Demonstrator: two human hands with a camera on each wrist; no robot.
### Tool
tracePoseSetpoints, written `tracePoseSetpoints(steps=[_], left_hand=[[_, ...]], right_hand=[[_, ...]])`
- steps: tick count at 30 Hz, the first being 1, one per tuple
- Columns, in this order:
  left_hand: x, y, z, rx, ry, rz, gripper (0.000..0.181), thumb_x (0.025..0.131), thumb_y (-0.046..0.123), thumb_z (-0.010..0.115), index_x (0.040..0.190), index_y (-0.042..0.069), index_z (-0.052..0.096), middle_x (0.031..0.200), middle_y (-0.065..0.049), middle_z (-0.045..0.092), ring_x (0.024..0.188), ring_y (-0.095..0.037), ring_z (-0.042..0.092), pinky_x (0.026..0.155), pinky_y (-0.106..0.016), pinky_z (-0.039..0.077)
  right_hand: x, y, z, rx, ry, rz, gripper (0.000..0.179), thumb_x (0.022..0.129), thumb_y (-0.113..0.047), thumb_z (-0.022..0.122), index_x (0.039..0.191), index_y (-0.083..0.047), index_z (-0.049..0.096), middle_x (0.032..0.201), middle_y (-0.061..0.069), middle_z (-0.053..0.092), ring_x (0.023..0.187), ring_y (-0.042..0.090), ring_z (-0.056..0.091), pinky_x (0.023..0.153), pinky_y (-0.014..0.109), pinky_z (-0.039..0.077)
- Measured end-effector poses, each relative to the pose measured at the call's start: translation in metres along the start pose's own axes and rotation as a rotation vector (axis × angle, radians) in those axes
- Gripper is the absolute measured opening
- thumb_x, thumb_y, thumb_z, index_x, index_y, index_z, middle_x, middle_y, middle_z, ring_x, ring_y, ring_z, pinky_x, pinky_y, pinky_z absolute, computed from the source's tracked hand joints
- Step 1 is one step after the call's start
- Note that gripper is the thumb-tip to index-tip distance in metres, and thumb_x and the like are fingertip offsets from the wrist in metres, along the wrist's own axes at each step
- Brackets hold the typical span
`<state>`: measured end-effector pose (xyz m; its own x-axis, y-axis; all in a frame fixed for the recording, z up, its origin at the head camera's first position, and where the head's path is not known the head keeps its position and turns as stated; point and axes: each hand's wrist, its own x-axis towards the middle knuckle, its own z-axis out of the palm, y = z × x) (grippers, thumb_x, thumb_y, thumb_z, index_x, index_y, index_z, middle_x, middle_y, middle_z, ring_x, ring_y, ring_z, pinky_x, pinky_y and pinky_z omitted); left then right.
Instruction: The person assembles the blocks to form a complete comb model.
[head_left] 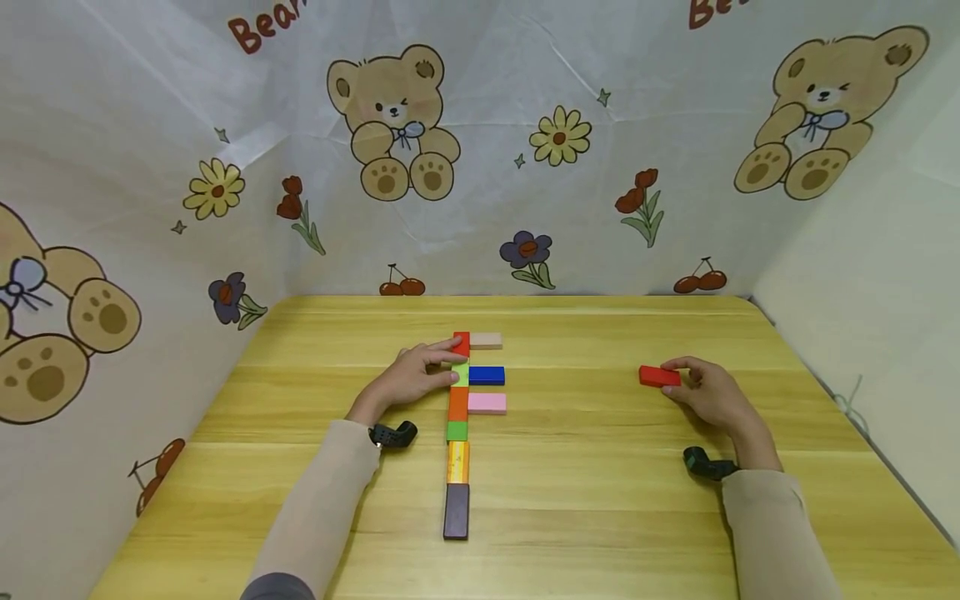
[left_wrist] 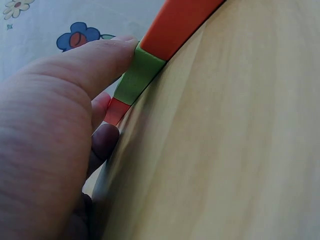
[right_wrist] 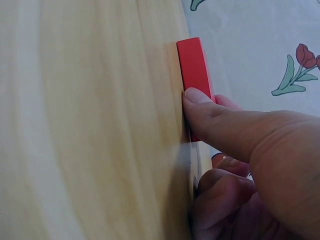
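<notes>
My left hand (head_left: 408,375) reaches over the upper end of a column of wooden blocks. Its extended fingers lie across the top red block (head_left: 462,338) and the light green block (head_left: 461,375), with the thumb tip at the green one; in the left wrist view the thumb rests along the green block's (left_wrist: 139,75) side. Off to the right, my right hand (head_left: 711,393) pinches a separate red block (head_left: 654,376) between thumb and fingers, low over the table. In the right wrist view the thumb presses the red block's (right_wrist: 193,65) near face.
Below the green block the column continues with orange (head_left: 458,404), green (head_left: 457,431), yellow (head_left: 458,462) and dark brown (head_left: 456,512) blocks. Beige (head_left: 486,341), blue (head_left: 487,376) and pink (head_left: 487,404) blocks jut rightward from it. A bear-print cloth (head_left: 480,167) hangs behind the wooden table (head_left: 577,500).
</notes>
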<state>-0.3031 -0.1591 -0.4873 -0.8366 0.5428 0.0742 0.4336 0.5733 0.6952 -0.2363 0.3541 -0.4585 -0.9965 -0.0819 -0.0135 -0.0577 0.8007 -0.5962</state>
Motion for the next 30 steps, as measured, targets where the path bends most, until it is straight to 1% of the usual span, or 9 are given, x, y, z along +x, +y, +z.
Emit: tracePoseSetpoints(steps=[4,7,12,16,19,22,26,30], left_hand=[[0.001,0.000,0.001,-0.002,0.002,0.002,0.040,0.095,0.053,0.063,0.133,0.043,0.063,0.161,0.018,0.034,0.148,-0.023,0.033,0.111,-0.046,0.020],[0.002,0.001,0.002,-0.012,0.013,-0.001,0.039,0.095,0.052,0.063,0.133,0.042,0.064,0.161,0.019,0.035,0.149,-0.022,0.033,0.113,-0.048,0.018],[0.002,0.002,0.003,-0.025,0.024,-0.011,0.039,0.095,0.050,0.065,0.133,0.039,0.065,0.160,0.018,0.036,0.149,-0.022,0.031,0.115,-0.050,0.016],[0.002,0.002,0.004,-0.024,0.026,-0.018,0.039,0.095,0.049,0.066,0.133,0.040,0.065,0.160,0.019,0.037,0.149,-0.021,0.032,0.114,-0.048,0.018],[0.002,0.002,0.005,-0.021,0.022,-0.016,0.038,0.095,0.049,0.065,0.132,0.042,0.064,0.160,0.019,0.036,0.149,-0.022,0.032,0.114,-0.049,0.018],[0.001,0.003,0.004,-0.024,0.017,-0.012,0.039,0.095,0.049,0.065,0.133,0.040,0.064,0.160,0.018,0.036,0.150,-0.024,0.031,0.113,-0.049,0.018],[-0.001,0.003,0.002,-0.022,0.019,-0.012,0.040,0.095,0.050,0.065,0.134,0.039,0.064,0.160,0.017,0.036,0.150,-0.024,0.032,0.111,-0.047,0.019],[0.000,0.001,0.001,-0.009,0.013,-0.010,0.040,0.095,0.052,0.064,0.134,0.041,0.064,0.160,0.017,0.036,0.150,-0.023,0.032,0.110,-0.045,0.019]], right_hand=[[-0.002,-0.001,-0.001,-0.005,0.003,-0.001,0.043,0.097,-0.026,0.069,0.134,-0.007,0.059,0.103,0.018,0.047,0.090,0.030,0.041,0.075,0.040,0.032],[-0.002,-0.002,-0.003,-0.006,0.003,-0.012,0.042,0.096,-0.025,0.069,0.133,-0.007,0.059,0.100,0.017,0.045,0.090,0.029,0.040,0.075,0.040,0.032],[-0.001,-0.001,-0.006,-0.002,-0.007,-0.028,0.042,0.096,-0.025,0.070,0.131,-0.006,0.059,0.095,0.015,0.043,0.084,0.026,0.038,0.072,0.039,0.030],[-0.001,0.002,-0.007,0.007,-0.015,-0.030,0.042,0.096,-0.025,0.070,0.131,-0.006,0.058,0.093,0.014,0.042,0.082,0.025,0.038,0.071,0.039,0.030],[-0.002,0.002,-0.006,0.011,-0.011,-0.024,0.041,0.096,-0.026,0.069,0.131,-0.006,0.058,0.093,0.014,0.042,0.083,0.025,0.038,0.071,0.039,0.031],[-0.002,0.000,-0.005,0.042,-0.028,-0.027,0.041,0.097,-0.026,0.069,0.130,-0.006,0.058,0.091,0.012,0.041,0.083,0.024,0.038,0.071,0.037,0.031],[-0.001,-0.006,-0.004,0.088,-0.060,-0.035,0.040,0.097,-0.028,0.069,0.130,-0.008,0.059,0.089,0.010,0.039,0.082,0.023,0.036,0.070,0.036,0.031],[0.000,-0.008,-0.002,0.083,-0.050,-0.016,0.040,0.097,-0.030,0.068,0.131,-0.011,0.058,0.092,0.010,0.039,0.084,0.023,0.037,0.072,0.037,0.031]])
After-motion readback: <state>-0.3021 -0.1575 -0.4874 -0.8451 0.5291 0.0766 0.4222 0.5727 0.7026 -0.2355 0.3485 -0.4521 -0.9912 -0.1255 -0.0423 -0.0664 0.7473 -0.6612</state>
